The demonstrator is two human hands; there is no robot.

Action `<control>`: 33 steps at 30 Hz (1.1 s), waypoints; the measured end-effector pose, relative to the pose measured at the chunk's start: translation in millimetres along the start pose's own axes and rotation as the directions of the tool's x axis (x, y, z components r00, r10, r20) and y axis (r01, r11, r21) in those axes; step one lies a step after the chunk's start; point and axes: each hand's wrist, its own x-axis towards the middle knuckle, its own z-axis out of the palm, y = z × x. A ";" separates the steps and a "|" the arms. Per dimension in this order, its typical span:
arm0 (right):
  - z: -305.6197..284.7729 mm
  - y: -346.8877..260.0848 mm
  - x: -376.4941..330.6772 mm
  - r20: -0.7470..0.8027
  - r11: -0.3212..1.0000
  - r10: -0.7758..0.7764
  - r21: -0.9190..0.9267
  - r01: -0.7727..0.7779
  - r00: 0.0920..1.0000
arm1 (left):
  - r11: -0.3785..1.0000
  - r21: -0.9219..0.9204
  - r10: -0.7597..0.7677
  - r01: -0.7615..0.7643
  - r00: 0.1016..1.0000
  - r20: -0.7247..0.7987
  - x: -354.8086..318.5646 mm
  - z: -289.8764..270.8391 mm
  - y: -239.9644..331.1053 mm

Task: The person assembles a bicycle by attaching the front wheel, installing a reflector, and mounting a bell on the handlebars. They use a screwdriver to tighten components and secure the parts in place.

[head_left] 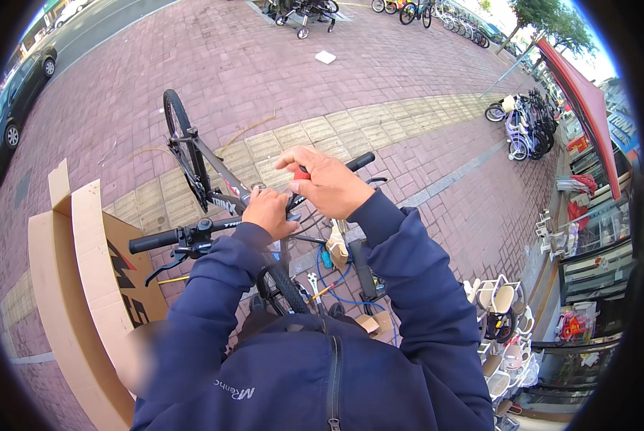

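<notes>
In front of me stands a dark bicycle (225, 172), its front wheel (282, 287) toward me and its rear wheel (178, 118) farther off. Its handlebar crosses between a black left grip (153, 241) and a black right grip (361, 161). My left hand (268, 212) is closed at the middle of the bar, around the stem. Beside it, my right hand (329, 183) curls round a tool with a red handle (302, 173). The tool's working end is hidden by my fingers.
Close on the left stands an open cardboard box (95, 251). Below the handlebar lie a metal wrench (313, 283), a blue hose (334, 289) and cardboard scraps (369, 324). Child seats (502, 298) stand at right, near parked bicycles (527, 129).
</notes>
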 end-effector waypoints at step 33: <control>20.9 -6.2 -7.4 -0.223 0.975 0.181 -0.083 -0.204 0.958 | 0.999 -0.038 0.004 -0.006 0.999 -0.044 0.0 5.4 -1.5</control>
